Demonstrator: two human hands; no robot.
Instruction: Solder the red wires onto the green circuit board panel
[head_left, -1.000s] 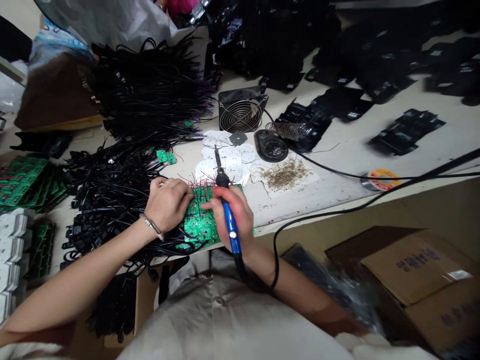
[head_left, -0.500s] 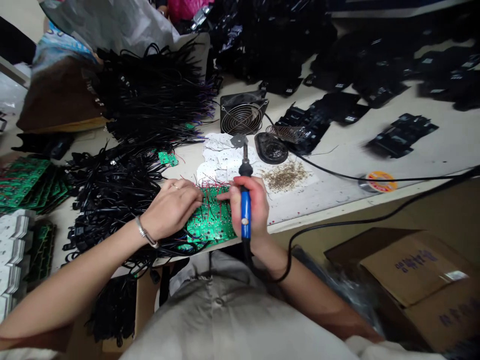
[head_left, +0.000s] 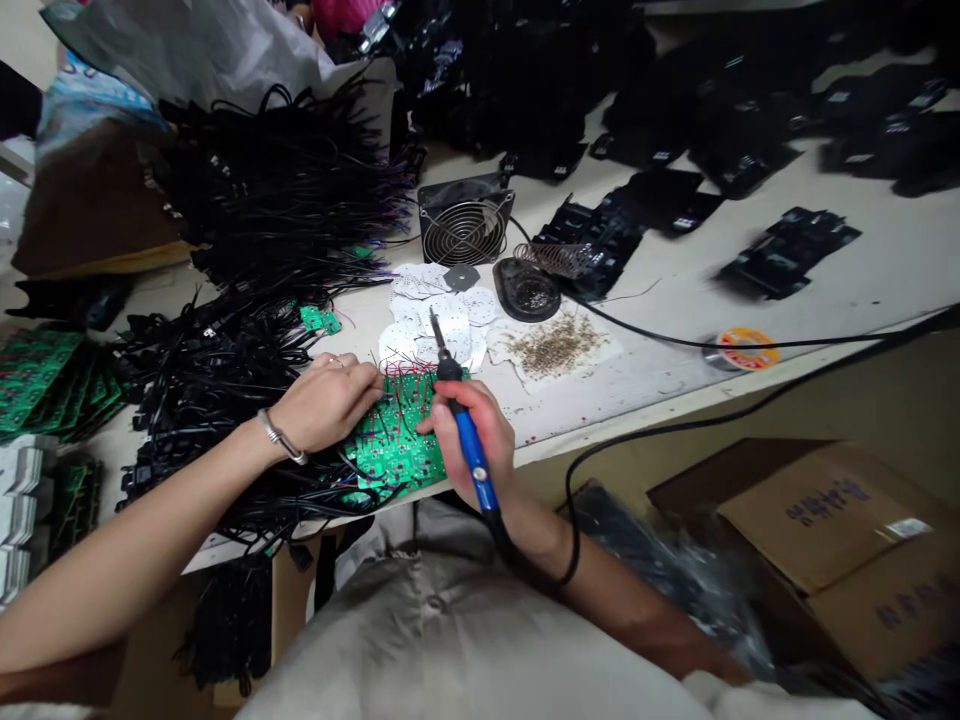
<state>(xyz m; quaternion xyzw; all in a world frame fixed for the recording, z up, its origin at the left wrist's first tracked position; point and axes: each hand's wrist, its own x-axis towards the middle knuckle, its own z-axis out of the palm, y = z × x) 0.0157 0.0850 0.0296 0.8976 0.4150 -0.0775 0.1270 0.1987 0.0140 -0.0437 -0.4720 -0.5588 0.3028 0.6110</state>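
A green circuit board (head_left: 397,445) with thin red wire leads lies at the near edge of the white table (head_left: 675,300). My left hand (head_left: 326,400) rests on the board's left side with its fingers curled onto the wires. My right hand (head_left: 480,440) is closed round the blue handle of a soldering iron (head_left: 459,415). The iron's tip points up and away, over white round pieces (head_left: 442,320). My right fingertips touch the board's right edge.
Heaps of black cables (head_left: 247,300) fill the table's left. A small fan (head_left: 465,225), a black iron stand with a coil (head_left: 536,285), a solder spool (head_left: 739,350) and metal clippings (head_left: 555,345) lie behind. Stacked green boards (head_left: 45,375) sit far left. Cardboard boxes (head_left: 825,530) stand right.
The soldering iron, upright half a second ago, has tilted back to the left with my right hand nearer the board. My left hand has stayed on the board.
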